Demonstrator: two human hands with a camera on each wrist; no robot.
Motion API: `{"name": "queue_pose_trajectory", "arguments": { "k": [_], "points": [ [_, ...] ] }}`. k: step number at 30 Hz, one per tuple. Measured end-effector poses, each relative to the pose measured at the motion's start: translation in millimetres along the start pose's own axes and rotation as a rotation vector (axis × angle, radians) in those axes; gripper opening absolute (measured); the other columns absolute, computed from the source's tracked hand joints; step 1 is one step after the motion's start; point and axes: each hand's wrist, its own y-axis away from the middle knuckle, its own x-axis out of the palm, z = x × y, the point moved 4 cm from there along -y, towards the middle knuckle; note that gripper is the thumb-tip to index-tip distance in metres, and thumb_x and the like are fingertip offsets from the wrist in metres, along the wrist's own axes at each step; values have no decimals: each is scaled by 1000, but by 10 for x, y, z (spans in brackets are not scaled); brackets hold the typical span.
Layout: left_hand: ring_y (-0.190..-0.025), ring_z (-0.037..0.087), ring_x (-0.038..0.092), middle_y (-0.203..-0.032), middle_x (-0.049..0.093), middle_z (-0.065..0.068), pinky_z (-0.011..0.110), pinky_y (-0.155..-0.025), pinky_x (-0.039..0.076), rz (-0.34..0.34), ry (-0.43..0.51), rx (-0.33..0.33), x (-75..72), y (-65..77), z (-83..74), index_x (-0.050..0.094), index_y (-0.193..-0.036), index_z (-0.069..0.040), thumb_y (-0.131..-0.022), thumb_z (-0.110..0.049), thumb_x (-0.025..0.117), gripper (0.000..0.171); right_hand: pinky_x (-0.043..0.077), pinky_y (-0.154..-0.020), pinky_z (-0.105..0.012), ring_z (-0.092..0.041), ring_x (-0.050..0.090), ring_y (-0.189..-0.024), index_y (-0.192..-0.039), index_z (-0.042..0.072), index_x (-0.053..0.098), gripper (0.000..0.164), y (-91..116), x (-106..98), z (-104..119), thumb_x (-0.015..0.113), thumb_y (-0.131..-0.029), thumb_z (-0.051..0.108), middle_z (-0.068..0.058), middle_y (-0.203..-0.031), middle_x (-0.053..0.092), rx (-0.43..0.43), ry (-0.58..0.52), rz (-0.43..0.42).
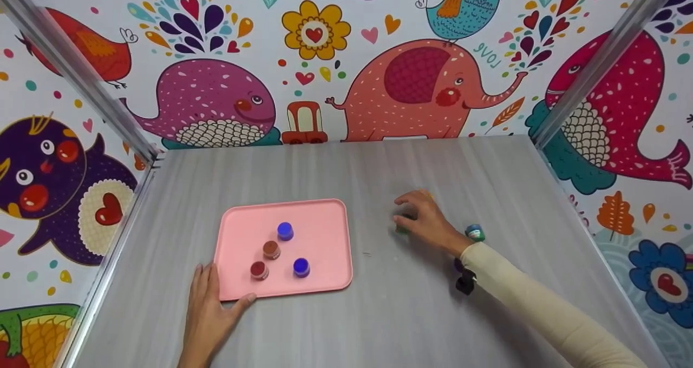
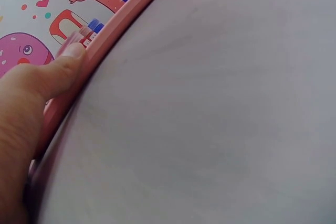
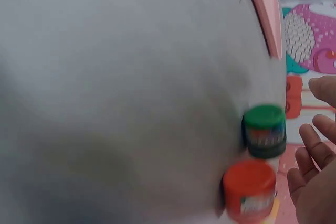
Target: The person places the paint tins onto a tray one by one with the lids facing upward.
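Note:
My left hand holds the near left corner of a pink tray. Its thumb lies on the rim, and the other fingers lie along the left side. Inside the tray stand two blue-lidded jars and two brownish-red jars. To the tray's right, my right hand hovers with parted fingers over a green-lidded jar, mostly hidden in the head view. The right wrist view shows a gap between this hand and the jar. Close by stands an orange-red jar.
A small jar with a blue-green label is beside the right wrist. Something dark purple is partly hidden under that wrist. Printed wall panels and metal posts border the grey table.

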Motion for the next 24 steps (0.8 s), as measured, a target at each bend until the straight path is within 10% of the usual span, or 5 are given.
{"name": "queue_pose_trajectory", "arguments": {
  "k": [24],
  "points": [
    [-167,52,4,-176,16,36,67,-134,7,-44,2,59,-10,8,-24,13,-171,10,-88,-63,87,133,42,-115,-58,-41,51,-129,-132,-5,69,37,16,-518,-531,82,-99,6,-23,-133,65,180,81,-114]
  ]
}}
